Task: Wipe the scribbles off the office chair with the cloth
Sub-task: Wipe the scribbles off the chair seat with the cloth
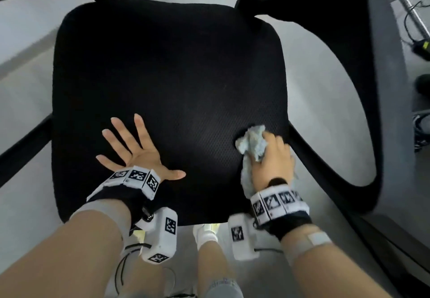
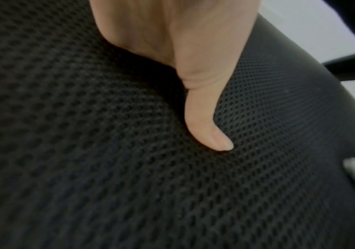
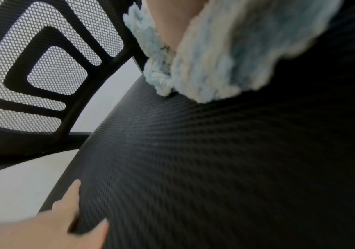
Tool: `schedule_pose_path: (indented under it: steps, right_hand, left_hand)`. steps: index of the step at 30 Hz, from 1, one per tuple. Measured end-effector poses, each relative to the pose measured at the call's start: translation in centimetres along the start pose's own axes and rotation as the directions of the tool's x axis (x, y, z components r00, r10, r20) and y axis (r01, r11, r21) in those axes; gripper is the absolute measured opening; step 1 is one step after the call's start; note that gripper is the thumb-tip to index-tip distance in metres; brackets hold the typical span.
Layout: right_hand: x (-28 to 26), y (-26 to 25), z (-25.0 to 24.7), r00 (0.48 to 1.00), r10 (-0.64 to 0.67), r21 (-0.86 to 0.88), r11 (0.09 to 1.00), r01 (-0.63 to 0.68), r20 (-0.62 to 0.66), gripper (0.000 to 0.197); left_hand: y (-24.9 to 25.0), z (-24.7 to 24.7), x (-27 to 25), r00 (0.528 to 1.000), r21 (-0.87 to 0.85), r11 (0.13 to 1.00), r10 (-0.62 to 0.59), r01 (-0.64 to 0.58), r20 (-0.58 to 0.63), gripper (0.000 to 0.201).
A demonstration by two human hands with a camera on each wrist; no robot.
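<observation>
- Office chair: black mesh seat cushion, mesh backrest beyond it, looped black armrest just outward of the right hand. No scribbles can be made out on the dark fabric in any view.
- Cloth: pale blue fluffy rag, bunched; it sits under and ahead of the right hand, touching the seat near that hand's side edge, with a tail trailing back along the wrist.
- Right hand: fingers curled round the cloth, clutching it and pressing it onto the mesh.
- Left hand: laid flat, fingers spread and straight, thumb out toward the right hand; it holds nothing and rests on the front of the seat, apparently to steady the chair.
- Step in hand, as judged: wiping the seat surface, in the patch directly beneath the right hand.
- Next move calls for: firm rubbing strokes from the right hand toward the left, while the left hand braces the chair so it does not swivel; the bunched cloth may want flattening for fuller contact.
</observation>
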State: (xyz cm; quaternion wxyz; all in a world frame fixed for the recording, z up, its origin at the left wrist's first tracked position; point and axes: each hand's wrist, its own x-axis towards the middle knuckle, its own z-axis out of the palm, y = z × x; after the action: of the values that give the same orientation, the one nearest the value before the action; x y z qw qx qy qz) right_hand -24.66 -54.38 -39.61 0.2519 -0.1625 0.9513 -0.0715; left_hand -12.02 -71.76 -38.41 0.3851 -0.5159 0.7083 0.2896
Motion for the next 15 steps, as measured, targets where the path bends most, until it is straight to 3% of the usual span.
schedule_pose_path:
  steps: [3, 6, 9, 13, 15]
  right_hand:
    - [4.5, -3.2, -1.2, 0.992, -0.026, 0.060, 0.998, 0.034, -0.120, 0.041]
    - [7.3, -4.7, -2.1, 0.992, -0.012, 0.102, 0.994, 0.025, -0.122, 0.044]
    - [4.8, -2.3, -2.1, 0.997, -0.003, 0.083, 0.997, 0.009, -0.078, 0.043]
    - [-1.8, 1.9, -1.1, 0.995, 0.068, -0.027, 0.997, -0.066, 0.073, 0.047]
    - [-2.1, 1.9, -0.9, 0.994, 0.077, -0.021, 0.997, -0.076, 0.072, 0.047]
  left_hand:
    - [0.2, 0.1, 0.1, 1.000, 0.002, 1.000, -0.016, 0.016, 0.005, 0.155]
    - [0.2, 0.4, 0.2, 1.000, -0.017, 1.000, -0.018, 0.018, 0.009, 0.155]
    - [0.1, 0.5, 0.2, 1.000, -0.043, 0.999, -0.004, 0.004, 0.012, 0.153]
    - [-0.1, 0.4, 0.3, 1.000, -0.048, 0.999, 0.011, -0.011, 0.008, 0.153]
    - [0.0, 0.4, 0.3, 1.000, -0.040, 0.999, 0.017, -0.017, 0.001, 0.154]
